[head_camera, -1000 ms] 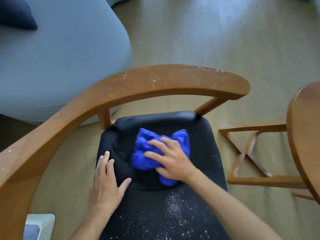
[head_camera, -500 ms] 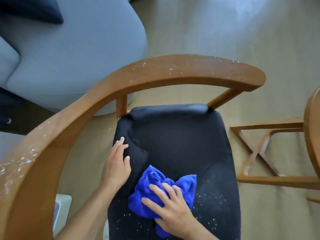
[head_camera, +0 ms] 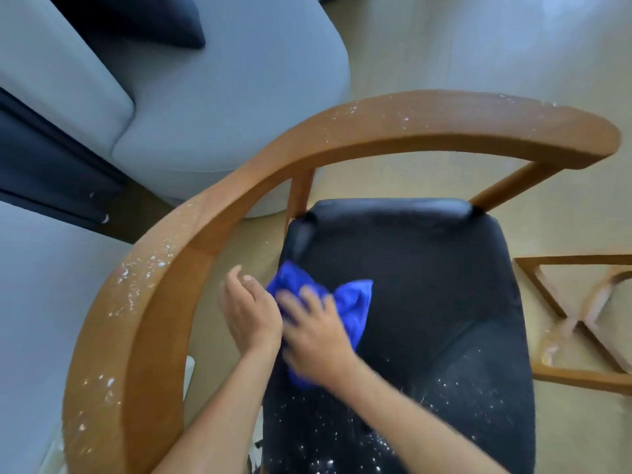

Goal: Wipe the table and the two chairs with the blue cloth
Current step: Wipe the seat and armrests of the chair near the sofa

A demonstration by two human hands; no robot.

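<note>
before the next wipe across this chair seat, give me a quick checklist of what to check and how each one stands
1. Cloth under the wiping hand: ok. The right hand presses flat on the blue cloth.
2. Cloth on the seat: ok, it lies at the left side of the black seat.
3. Left hand out of the way: not ok, it sits at the seat's left edge right beside the cloth.
4. Seat clean: not ok, white specks cover the near part.
5. Wooden armrest clean: not ok, white specks along its top.
6. Cloth full of crumbs: cannot tell.
</note>
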